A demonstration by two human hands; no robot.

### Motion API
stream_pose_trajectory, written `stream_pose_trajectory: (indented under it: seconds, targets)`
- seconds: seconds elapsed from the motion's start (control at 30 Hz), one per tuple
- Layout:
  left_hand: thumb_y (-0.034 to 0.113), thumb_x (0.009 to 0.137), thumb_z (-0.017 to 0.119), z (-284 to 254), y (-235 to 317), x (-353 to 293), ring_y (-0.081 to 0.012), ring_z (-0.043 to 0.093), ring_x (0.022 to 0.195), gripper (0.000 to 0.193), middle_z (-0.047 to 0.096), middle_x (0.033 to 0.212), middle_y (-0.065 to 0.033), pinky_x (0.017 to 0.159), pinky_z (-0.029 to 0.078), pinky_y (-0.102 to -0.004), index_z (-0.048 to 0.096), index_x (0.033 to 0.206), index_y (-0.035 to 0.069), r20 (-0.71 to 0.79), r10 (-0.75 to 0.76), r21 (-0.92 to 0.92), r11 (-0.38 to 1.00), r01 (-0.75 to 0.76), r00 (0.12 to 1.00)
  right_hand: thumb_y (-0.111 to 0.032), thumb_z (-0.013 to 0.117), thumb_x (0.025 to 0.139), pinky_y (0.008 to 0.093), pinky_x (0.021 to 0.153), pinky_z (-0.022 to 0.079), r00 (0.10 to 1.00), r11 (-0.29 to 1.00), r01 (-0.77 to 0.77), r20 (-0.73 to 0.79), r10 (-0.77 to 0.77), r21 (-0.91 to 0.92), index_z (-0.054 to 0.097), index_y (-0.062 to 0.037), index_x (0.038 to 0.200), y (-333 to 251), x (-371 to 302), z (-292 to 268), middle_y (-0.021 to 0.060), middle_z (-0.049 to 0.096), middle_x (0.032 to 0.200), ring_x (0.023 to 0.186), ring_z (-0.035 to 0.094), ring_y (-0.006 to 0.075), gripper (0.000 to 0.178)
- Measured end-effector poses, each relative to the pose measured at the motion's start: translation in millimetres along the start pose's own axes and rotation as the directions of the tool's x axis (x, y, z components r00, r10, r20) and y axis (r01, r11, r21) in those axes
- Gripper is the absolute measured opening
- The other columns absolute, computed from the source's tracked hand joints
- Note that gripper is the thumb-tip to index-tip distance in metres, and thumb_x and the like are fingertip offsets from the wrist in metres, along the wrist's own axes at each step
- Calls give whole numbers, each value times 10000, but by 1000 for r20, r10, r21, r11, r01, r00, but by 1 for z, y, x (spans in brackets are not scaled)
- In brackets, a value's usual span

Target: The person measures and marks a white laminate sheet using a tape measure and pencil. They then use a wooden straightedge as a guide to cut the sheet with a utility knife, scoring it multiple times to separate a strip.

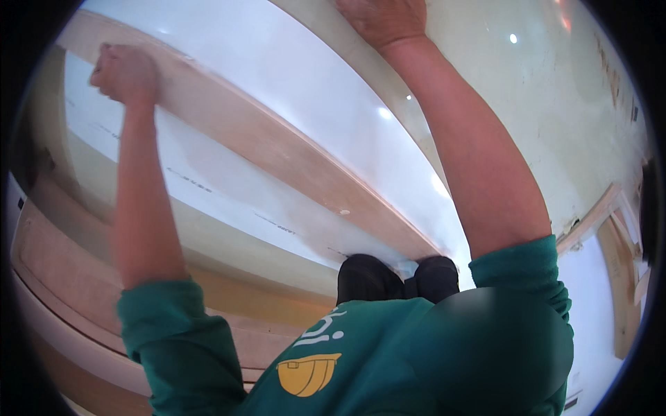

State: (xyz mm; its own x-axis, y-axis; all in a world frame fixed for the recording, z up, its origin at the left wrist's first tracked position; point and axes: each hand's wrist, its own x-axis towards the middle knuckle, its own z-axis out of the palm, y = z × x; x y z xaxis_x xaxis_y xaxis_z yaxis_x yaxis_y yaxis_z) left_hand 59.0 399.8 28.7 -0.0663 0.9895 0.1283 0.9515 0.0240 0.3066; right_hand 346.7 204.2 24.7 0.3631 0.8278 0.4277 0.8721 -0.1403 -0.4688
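Note:
A long, flat wooden board [277, 149] runs slantwise from the far left toward my legs. At its far left end my left hand [128, 73] is closed, its fingers curled at the board's edge and a little blurred. My right hand [388, 17] reaches to the far side, against a cream, glossy panel [548, 118]. The picture's upper edge cuts off its fingers, so I cannot see whether it holds anything. Between the board and that panel lies a shiny white sheet [312, 76].
A white strip with dark printed marks [229, 191] lies on the near side of the board. Stacked wooden boards [76, 277] are at the lower left. Wooden pieces [617, 243] stand at the right. My dark-clad legs [395, 277] are close to the board's near end.

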Motion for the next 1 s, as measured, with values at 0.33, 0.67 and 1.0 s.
stream_pose_trajectory:
  seconds: [0.33,0.67,1.0]
  targets:
    - [239,1015,446,-10,31,-40,-386,452,1349,439,461,1495,-176,1090,353,-566,518,1411,64,-32,-6,56,998,8,999,-247,679,928,466,919,423,897,950,-144,370,243,-276,657,-110,1199,-28,12,-27,92,592,1058,1019,565,307,305]
    - [239,1022,451,-2,25,-41,-340,409,1379,462,437,1520,-141,1125,279,-519,487,1462,102,-48,-17,13,1000,17,999,-391,467,1068,289,633,535,523,-205,-809,834,177,551,501,-2,1350,-147,72,-19,82,616,941,729,602,119,482]
    - [305,1058,361,-14,25,-39,-357,257,1474,513,317,1604,-118,1185,155,-514,382,1535,117,145,-127,-37,990,134,981,-223,534,998,506,744,538,766,849,-432,620,168,304,494,24,1213,-213,148,117,256,690,882,823,678,447,330]
